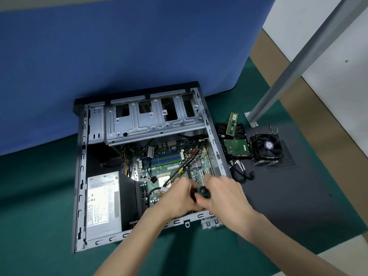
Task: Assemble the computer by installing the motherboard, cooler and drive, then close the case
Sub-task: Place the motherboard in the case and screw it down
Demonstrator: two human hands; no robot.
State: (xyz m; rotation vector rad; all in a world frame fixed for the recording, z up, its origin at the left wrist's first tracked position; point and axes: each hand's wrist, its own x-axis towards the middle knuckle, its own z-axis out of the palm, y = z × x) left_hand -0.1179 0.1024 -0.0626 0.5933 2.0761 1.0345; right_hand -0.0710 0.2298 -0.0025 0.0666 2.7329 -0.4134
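Gripping a screwdriver (204,192) by its green and black handle with the right hand (221,194), fingers wrapped round it. Pinching its lower end, so it seems, with the curled fingers of the left hand (177,198). Working low over the near edge of the motherboard (165,158), already lying inside the open case (81,166). Cannot see the tip or any screw under the hands.

Could slip off a screw head under a tilt or a hard push, and gouge the board or nick the black cable (189,160) slanting across it. Could drop a loose screw among the parts, hard to fish out.

Yet to go in: cooler (265,145) and drive (237,147), lying outside to the right on the dark side panel (288,196).
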